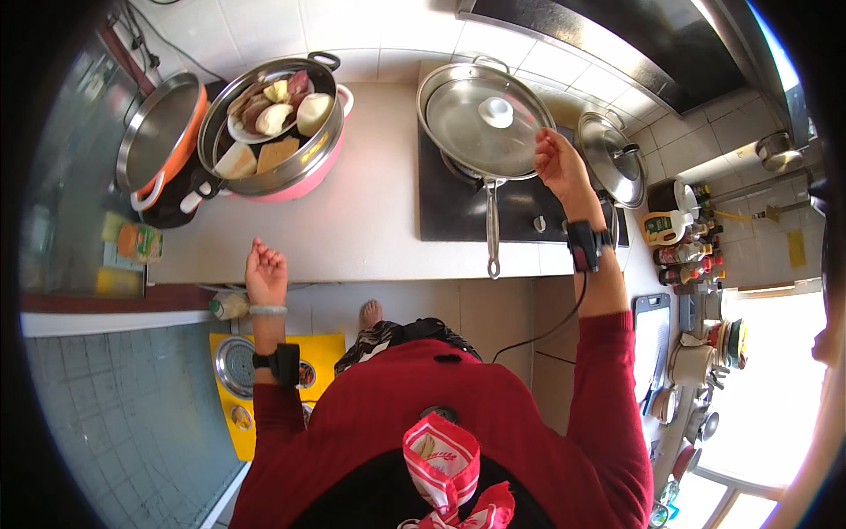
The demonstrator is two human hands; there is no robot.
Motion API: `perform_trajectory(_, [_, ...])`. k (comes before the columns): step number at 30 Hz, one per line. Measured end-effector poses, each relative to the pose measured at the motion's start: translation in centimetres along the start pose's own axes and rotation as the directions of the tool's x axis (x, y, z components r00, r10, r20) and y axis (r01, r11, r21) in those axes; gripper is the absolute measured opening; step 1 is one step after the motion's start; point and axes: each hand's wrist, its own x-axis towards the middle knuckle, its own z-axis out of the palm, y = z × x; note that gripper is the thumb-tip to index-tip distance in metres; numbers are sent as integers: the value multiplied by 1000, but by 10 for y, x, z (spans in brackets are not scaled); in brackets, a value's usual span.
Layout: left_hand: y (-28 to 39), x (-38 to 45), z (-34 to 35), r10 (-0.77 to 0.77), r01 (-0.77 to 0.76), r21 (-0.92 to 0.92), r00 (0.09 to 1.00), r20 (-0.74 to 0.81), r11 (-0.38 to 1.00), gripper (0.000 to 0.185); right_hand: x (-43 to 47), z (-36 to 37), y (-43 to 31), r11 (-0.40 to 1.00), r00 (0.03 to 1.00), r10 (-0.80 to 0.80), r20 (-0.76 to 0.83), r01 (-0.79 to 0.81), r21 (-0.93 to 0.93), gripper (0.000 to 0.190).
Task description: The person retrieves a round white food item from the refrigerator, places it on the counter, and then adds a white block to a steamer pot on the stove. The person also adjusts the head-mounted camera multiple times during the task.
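My left hand (266,274), its fingers curled, hovers at the counter's front edge with nothing seen in it. Behind it on the counter (370,244) stands a steel steamer pot (317,155) holding a plate of sliced food and several pale chunks. My right hand (554,159), fingers loosely bent, is beside the right rim of a steel frying pan (433,142); whether it touches the rim I cannot tell. A glass lid (462,125) with a white knob covers the pan, which sits on the black hob (439,211), its handle pointing towards me.
An orange pan (178,149) leans at the far left, near a jar (140,243). Right of the hob pan stands a lidded steel pot (608,159). Sauce bottles (684,254), a cutting board (651,344) and stacked cookware line the right. A range hood (608,46) overhangs the hob.
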Motion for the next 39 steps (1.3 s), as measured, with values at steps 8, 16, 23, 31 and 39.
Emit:
perform_trajectory(8, [-12,-27,-18,114,-109,40,982,-153,993,16,115,10,-6,256,991,-43,-123,-109,-961,62])
perform_trajectory(16, [-35,-100,-26,273,-276,27,921,-279,961,18,184,18,3,-369,963,17,269,256,-894,86])
perform_trajectory(23, [-67,-123,-25,298,-317,6,886,-356,948,15,174,25,2,-485,889,-25,458,390,-783,53])
perform_trajectory(31, [-64,-73,-2,278,-281,31,916,-290,959,12,143,65,-36,-555,862,-68,502,386,-737,64])
perform_trajectory(39, [-22,-10,8,209,-211,18,949,-235,977,12,84,207,-25,-322,771,-76,633,582,-747,48])
